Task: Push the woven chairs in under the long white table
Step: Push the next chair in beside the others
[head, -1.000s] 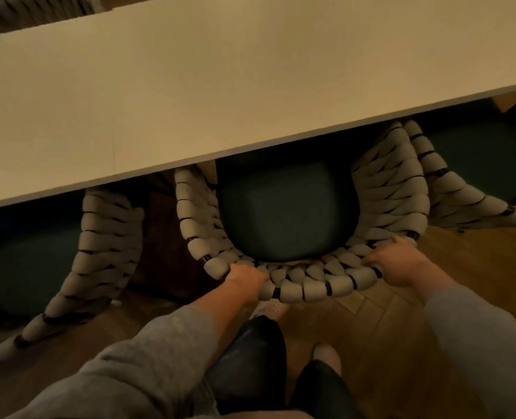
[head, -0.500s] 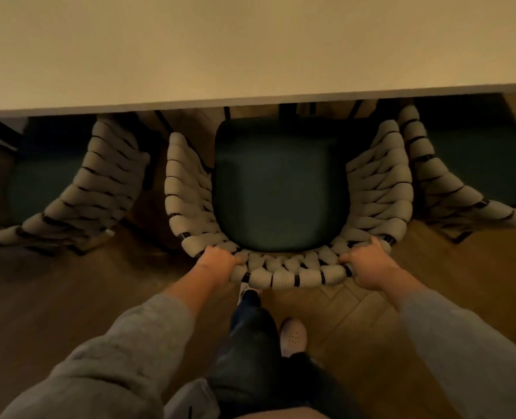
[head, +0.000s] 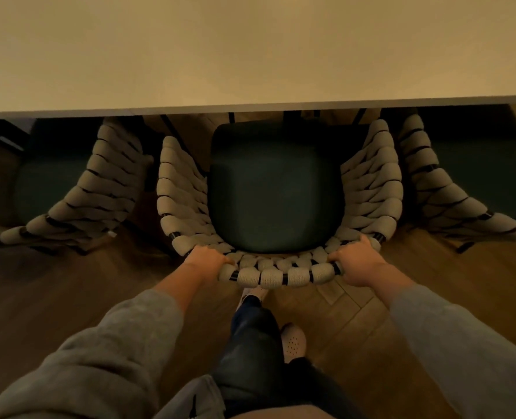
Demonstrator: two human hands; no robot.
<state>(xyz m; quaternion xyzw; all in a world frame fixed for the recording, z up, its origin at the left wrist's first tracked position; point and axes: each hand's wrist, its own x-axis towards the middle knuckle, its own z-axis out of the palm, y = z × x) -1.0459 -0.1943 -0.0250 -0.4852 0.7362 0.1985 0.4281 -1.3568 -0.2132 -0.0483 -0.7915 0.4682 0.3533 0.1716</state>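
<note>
Left hand (head: 206, 261) and right hand (head: 356, 264) each closed over the curved back rim of the middle chair with cream woven-rope sides and dark green seat cushion (head: 273, 192), one hand at each end of the rim. Chair sits directly ahead of both grips; front edge of the cushion lies just under the edge of the long white table (head: 250, 55). Two matching woven chairs flank it, left (head: 93, 195) and right (head: 450, 195), seemingly part-tucked; shadow obscures them. Wooden floor (head: 54, 297) below.
</note>
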